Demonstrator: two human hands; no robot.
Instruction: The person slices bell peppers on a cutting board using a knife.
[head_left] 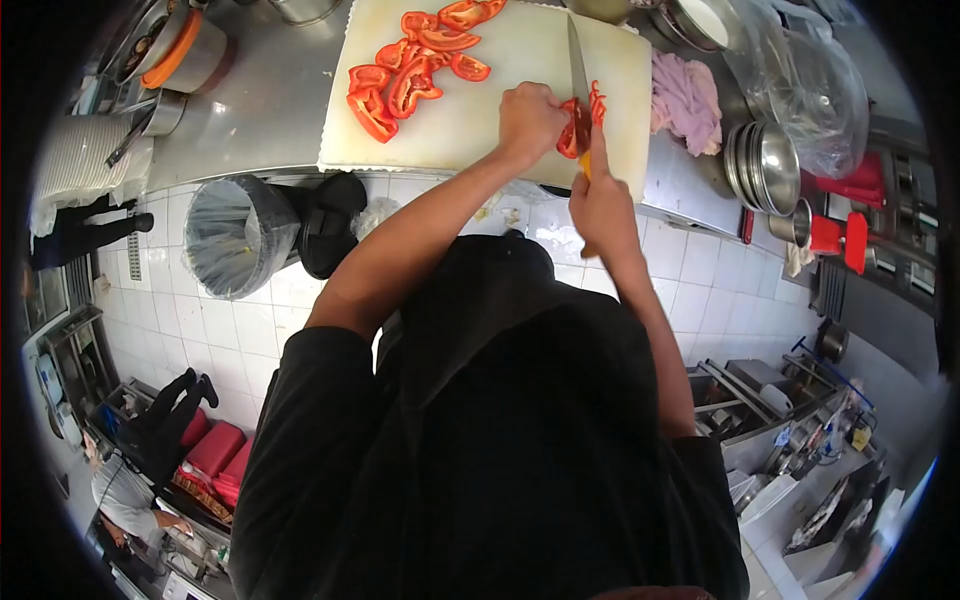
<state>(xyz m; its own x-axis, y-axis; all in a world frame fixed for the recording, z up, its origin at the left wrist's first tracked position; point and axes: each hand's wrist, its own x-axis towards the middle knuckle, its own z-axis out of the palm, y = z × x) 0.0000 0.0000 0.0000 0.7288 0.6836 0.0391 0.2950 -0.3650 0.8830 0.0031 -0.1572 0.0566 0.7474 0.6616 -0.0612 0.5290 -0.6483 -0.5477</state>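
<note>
My right hand (606, 212) is wrapped round the yellow handle of a knife (578, 75), whose long blade points away from me over the white cutting board (480, 130). Left of the blade, my left hand (532, 118) has its fingers curled against a piece of red pepper (567, 140). Thin red strips (597, 100) lie just right of the blade. On the board's left half are several larger cut pieces of red pepper (412, 85). The fingertips of my left hand are partly hidden.
A pink cloth (686, 100) and stacked metal bowls (765, 165) are right of the board. Pots (185, 55) stand at the far left. A lined bin (238, 235) is below the counter. Another person (130, 495) is at lower left.
</note>
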